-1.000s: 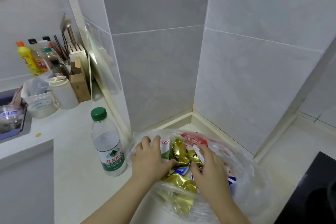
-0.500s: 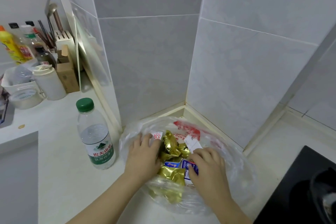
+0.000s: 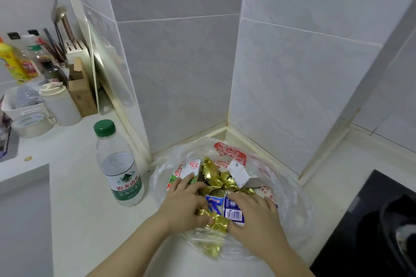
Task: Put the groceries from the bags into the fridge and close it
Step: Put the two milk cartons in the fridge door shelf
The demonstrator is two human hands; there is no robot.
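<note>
Both hands have slid back toward the near rim of the bag [image 3: 290, 198] since a moment ago. Bottle [image 3: 119, 164] stands upright on the counter [image 3: 74, 186], just left of the bag. Left hand [image 3: 182, 204] lies over a green carton [image 3: 184, 171], thumb pinching gold foil [image 3: 216, 220]. Right hand [image 3: 254, 216] curls round a blue carton [image 3: 233, 211]. Groceries all sit inside the open bag in the tiled corner; hob [image 3: 360, 220] far right.

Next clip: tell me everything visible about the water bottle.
The water bottle is clear plastic, closed with a green screw cap, with a white-and-green label bearing Chinese print round its lower half. It stands upright on the white counter, just left of the bag; whether they touch is unclear.
</note>
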